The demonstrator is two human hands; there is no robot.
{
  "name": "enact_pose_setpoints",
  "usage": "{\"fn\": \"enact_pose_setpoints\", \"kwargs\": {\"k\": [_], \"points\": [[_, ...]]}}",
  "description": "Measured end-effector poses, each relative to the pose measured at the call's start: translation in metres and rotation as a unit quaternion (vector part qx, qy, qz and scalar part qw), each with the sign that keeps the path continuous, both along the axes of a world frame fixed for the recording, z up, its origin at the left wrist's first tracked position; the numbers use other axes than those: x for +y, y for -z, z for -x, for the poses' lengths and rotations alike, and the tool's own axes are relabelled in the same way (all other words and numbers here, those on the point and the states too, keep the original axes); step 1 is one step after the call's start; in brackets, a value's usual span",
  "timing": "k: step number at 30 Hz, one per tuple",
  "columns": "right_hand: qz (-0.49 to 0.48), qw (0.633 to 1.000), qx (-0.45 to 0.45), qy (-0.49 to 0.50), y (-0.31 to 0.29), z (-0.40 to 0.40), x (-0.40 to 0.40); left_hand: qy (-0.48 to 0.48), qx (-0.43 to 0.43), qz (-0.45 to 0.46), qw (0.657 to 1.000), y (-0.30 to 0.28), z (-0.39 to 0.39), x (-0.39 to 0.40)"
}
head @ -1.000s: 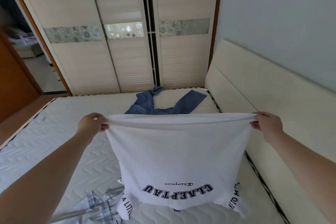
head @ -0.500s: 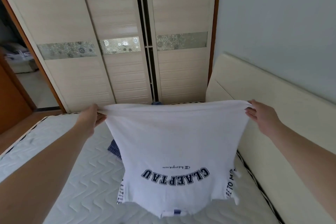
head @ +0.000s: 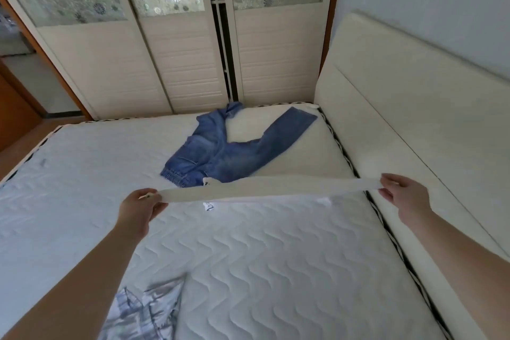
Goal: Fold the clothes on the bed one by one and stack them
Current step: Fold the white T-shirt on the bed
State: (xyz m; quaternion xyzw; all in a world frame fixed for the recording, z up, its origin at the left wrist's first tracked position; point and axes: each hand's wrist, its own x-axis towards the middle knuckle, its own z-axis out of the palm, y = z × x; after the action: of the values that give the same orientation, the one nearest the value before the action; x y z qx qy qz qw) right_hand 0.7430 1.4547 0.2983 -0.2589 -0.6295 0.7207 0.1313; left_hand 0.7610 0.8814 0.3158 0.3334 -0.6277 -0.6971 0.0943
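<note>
1. Closest in, a grey-and-white patterned garment [head: 143,309] waits unfolded on the mattress [head: 276,270].
2. The left hand [head: 140,208] and right hand [head: 401,196] each pinch a corner of the white T-shirt [head: 265,188], stretched flat, probably to lay it out wrinkle-free. Only an unreadable scrap of print shows.
3. Furthest back, the blue jeans [head: 231,152] lie crumpled.

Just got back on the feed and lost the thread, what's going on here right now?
A person is working through clothes on a bed. The left hand and the right hand each pinch one end of a white T-shirt, holding it stretched out flat between them above the mattress. A pair of blue jeans lies unfolded near the far edge, and a grey patterned garment lies crumpled at the near edge. No folded stack is visible.
</note>
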Motion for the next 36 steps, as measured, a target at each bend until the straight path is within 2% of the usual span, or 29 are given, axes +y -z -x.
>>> {"fn": "enact_pose_setpoints", "kwargs": {"k": [4, 9, 16, 22, 29, 36], "points": [[-0.021, 0.996, -0.088, 0.006, 0.083, -0.064, 0.004, 0.001, -0.066, -0.012, 0.998, 0.084, -0.062, 0.001], [-0.013, 0.985, -0.173, 0.010, 0.151, -0.140, -0.005, -0.024, -0.123, -0.013, 0.992, 0.150, -0.140, 0.019], [-0.034, 0.968, -0.249, 0.009, 0.240, -0.231, 0.001, -0.069, -0.199, 0.006, 0.978, 0.241, -0.231, 0.038], [-0.081, 0.951, -0.298, 0.017, 0.308, -0.289, 0.008, -0.105, -0.226, -0.042, 0.968, 0.309, -0.300, 0.048], [-0.100, 0.940, -0.325, 0.024, 0.361, -0.336, 0.008, -0.116, -0.249, -0.032, 0.961, 0.363, -0.350, 0.060], [-0.100, 0.940, -0.325, 0.020, 0.383, -0.383, 0.013, -0.128, -0.269, -0.030, 0.954, 0.394, -0.390, 0.061]]}}
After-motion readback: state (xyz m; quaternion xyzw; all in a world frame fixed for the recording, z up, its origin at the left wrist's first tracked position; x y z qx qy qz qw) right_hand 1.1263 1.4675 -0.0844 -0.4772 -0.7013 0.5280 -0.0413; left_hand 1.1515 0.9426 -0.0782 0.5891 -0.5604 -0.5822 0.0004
